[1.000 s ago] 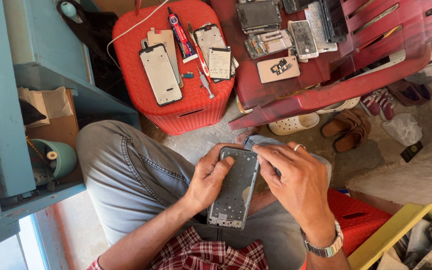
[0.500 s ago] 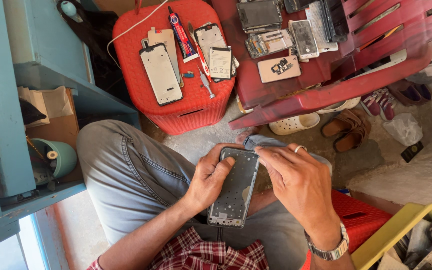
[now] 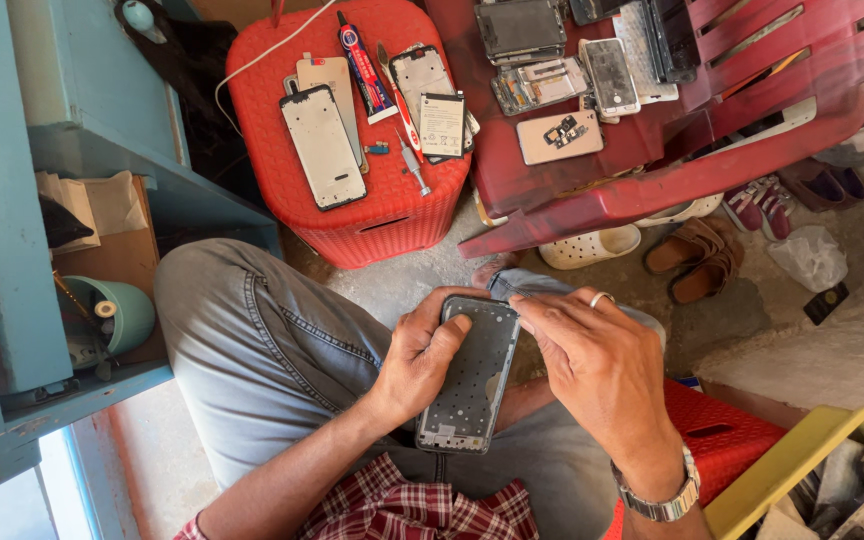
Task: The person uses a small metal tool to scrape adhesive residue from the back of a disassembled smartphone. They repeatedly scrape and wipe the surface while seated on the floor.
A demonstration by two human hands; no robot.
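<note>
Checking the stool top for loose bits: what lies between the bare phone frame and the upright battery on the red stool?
In the head view, a small blue piece and a slim screwdriver lie between frame and battery.

Dark phone frame, bare inner side up with small holes, upright over the lap, slightly tilted, edges gripped by both hands.

Daylight fell on a rough, dusty concrete floor. A blue-green wooden shelf unit stood along the left edge. A red plastic stool sat at top centre, touching a dark red plastic chair to its right. A yellow crate filled the bottom right corner.
</note>
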